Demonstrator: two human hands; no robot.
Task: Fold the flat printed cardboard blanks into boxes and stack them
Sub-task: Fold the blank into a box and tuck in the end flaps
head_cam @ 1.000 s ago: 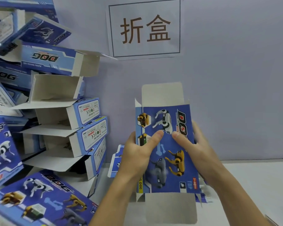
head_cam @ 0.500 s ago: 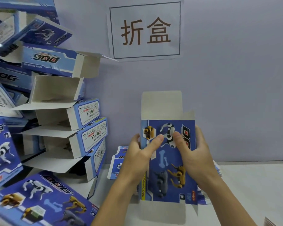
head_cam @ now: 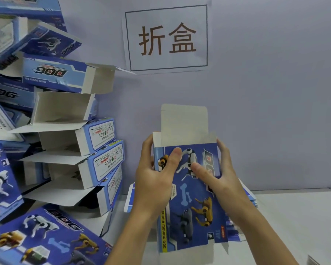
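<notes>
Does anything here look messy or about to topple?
Yes. The stack of folded boxes on the left leans unevenly, boxes lying at different angles with end flaps hanging open. The box in the hands looks undamaged.

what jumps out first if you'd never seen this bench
At centre, the left hand and right hand grip a blue dog-printed box, upright with its top flap open. A leaning pile of folded boxes fills the left, and a paper sign hangs on the wall above.
</notes>
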